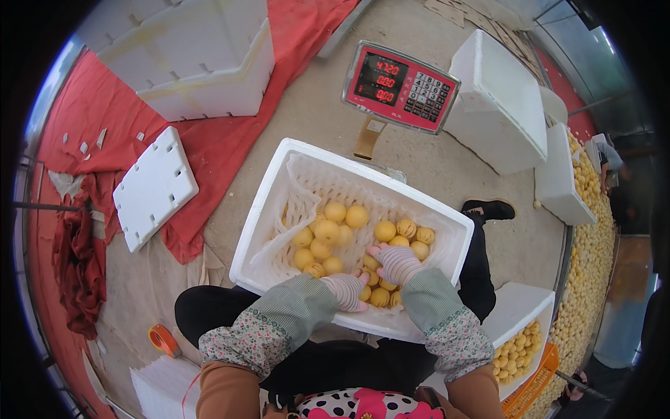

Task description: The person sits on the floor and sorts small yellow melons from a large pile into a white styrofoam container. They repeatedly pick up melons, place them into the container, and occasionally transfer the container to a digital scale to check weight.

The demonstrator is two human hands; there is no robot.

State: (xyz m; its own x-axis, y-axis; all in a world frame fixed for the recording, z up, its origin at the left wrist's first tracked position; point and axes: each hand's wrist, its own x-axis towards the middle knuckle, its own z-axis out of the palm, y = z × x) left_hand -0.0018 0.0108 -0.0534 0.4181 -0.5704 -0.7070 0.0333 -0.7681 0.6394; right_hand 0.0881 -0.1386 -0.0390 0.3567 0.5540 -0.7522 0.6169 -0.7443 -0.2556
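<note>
A white foam box [261, 209] sits in front of me, lined with white foam netting [345, 183]. Smooth yellow round fruits [327, 231] are grouped in its left part, and more yellow fruits [406, 227], several with dark streaks, lie in its right part. Inside the near side of the box, my left hand [346, 291] reaches in at the edge of the right-hand fruits. My right hand [399, 263] is over that same group, its fingertips at a fruit. Both hands wear striped gloves with bare fingertips. Whether either one grips a fruit is hidden.
A scale's red display panel [402, 87] stands beyond the box. Stacked foam boxes [204, 68] and a foam lid [156, 188] are left. Other foam boxes [497, 105], an orange crate [534, 382] and a long fruit heap [586, 277] lie right. An orange tape dispenser [164, 340] is near-left.
</note>
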